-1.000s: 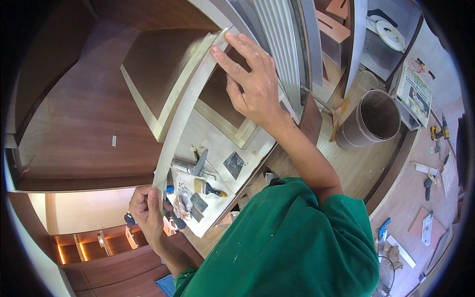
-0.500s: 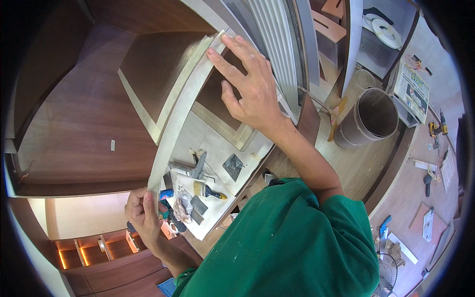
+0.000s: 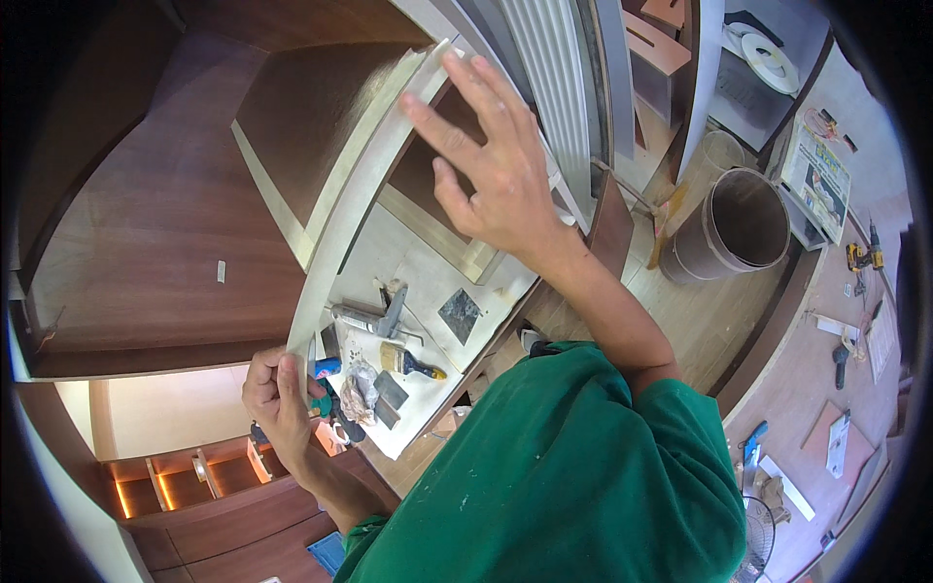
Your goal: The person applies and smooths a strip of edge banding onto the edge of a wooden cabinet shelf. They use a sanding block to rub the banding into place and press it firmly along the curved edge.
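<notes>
A long pale edging strip point(image 3: 335, 225) runs along the edge of a brown wood-grain cabinet panel point(image 3: 313, 126). At its lower end my left hand point(image 3: 278, 400) is closed, pinching the strip between thumb and fingers. Farther up, my right hand point(image 3: 498, 160) is open with fingers spread. Its fingertips lie at or just over the strip's upper part; slight blur hides whether they press on it. Behind the strip, a white worktop holds a caulking gun point(image 3: 374, 316), a paintbrush point(image 3: 410, 361), a crumpled plastic bag point(image 3: 360, 391) and a dark square tile point(image 3: 459, 317).
To the right stands a brown cylindrical bin point(image 3: 743, 219) on the floor. Beyond it, a long curved counter point(image 3: 768, 408) carries a yellow drill point(image 3: 863, 255) and several tools. A fluted white panel point(image 3: 554, 87) rises behind my right hand. Lit shelves point(image 3: 185, 486) sit at lower left.
The panel and my left hand sit slightly higher in view. My right hand's fingertips have spread a little farther apart. The left pinch on the strip is unchanged.
</notes>
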Demonstrator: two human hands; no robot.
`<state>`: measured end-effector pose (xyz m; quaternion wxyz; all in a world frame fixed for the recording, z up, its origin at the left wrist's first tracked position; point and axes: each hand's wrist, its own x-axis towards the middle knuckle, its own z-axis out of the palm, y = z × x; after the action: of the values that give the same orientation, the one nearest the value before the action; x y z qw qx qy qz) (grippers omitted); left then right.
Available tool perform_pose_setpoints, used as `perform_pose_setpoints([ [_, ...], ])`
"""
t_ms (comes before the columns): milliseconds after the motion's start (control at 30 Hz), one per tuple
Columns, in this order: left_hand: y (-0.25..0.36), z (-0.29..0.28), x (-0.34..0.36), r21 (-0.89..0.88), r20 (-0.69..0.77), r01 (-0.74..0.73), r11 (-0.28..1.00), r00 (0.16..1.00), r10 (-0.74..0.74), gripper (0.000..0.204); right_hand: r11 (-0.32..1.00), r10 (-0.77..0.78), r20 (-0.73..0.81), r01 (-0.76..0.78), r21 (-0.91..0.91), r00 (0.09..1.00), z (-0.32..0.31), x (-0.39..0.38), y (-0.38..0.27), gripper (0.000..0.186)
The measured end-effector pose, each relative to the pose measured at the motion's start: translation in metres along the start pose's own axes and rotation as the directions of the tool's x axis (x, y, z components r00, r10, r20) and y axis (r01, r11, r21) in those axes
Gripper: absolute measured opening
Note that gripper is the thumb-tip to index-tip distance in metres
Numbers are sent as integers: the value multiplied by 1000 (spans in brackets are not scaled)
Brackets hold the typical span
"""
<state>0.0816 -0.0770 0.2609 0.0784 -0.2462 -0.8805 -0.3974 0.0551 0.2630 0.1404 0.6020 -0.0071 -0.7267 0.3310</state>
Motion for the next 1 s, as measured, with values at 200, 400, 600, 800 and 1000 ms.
perform_pose_setpoints([
  [200,-6,3,5,37,-8,-17,999,1000,17,28,988,-143,81,138,72,986,9,-18,-17,75],
  [400,-5,2,2,29,5,-26,999,1000,26,28,988,-122,78,114,102,989,13,-20,-21,77],
  [600,-4,3,5,27,21,-17,999,1000,16,26,991,-106,89,98,91,990,12,-21,-22,77],
  [800,-3,1,5,22,29,-23,999,999,23,23,990,-115,87,108,88,990,13,-19,-21,77],
  [1000,-1,3,4,10,14,-15,1000,1000,15,23,990,-124,87,116,84,989,13,-19,-20,77],
])
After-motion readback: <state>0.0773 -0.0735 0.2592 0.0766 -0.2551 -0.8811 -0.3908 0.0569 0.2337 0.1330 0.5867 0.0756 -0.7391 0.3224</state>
